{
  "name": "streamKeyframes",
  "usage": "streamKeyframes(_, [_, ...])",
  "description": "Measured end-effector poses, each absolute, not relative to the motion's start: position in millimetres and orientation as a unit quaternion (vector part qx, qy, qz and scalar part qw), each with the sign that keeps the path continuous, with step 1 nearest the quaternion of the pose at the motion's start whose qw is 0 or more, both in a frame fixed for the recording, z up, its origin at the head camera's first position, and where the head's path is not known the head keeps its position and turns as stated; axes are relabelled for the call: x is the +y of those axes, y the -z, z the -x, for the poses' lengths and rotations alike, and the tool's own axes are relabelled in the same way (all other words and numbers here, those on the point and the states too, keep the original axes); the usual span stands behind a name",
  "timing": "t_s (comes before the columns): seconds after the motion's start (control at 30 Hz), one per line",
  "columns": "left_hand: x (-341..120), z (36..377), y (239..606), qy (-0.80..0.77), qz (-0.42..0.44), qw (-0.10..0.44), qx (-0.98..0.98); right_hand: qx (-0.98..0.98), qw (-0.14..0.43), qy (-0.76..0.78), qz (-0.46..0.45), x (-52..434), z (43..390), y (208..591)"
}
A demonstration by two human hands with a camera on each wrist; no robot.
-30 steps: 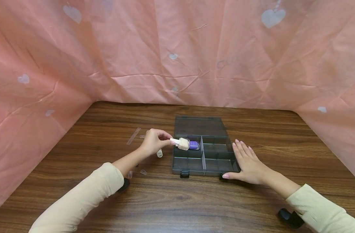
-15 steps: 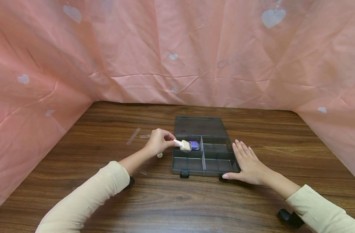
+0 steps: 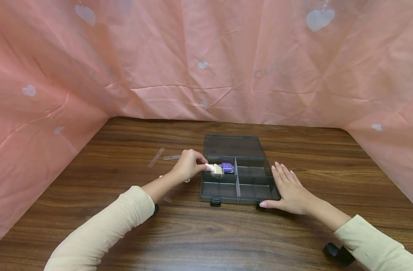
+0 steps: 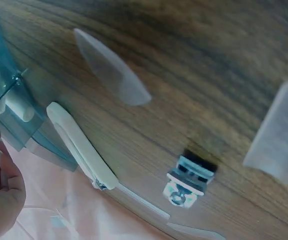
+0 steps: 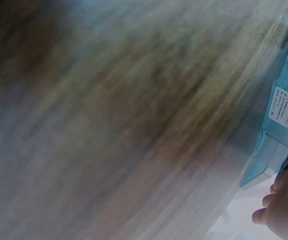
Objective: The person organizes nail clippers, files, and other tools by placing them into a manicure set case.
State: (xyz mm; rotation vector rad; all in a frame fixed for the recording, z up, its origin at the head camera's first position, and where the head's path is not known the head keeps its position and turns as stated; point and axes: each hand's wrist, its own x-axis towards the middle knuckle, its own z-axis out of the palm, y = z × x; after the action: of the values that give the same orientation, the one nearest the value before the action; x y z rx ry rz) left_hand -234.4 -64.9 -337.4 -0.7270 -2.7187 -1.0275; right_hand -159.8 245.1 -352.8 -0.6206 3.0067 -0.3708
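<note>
The open box (image 3: 239, 180) sits on the tabletop (image 3: 206, 233), with the right hand (image 3: 289, 188) flat and open against its right edge. The left hand (image 3: 189, 165) pinches a small cream bottle (image 3: 216, 169) over the back-left compartment, beside a purple item (image 3: 227, 167). A loose pinch could let the bottle tip onto the divider or knock the purple item.

A white nail clipper (image 4: 81, 146) lies on the wooden table (image 4: 194, 75) beside a translucent box (image 4: 8, 100)

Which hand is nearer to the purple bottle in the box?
Left. The left hand holds a beige bottle right beside the purple bottle; the right hand rests flat at the box's right edge.
</note>
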Motion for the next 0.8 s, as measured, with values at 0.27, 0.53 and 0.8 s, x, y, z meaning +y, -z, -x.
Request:
streamKeyframes(0.27, [-65.9,232.5,340.1,0.327,0.284,0.08,-0.898,0.972,0.025,0.124,0.199,245.7,158.2,353.5])
streamKeyframes(0.53, [-67.2,232.5,340.9,0.322,0.298,0.088,-0.894,0.972,0.025,0.125,0.199,245.8,158.9,354.3])
streamKeyframes(0.8, [-68.1,233.2,338.5,0.334,0.29,0.073,-0.894,0.972,0.029,0.124,0.197,245.8,160.1,354.4])
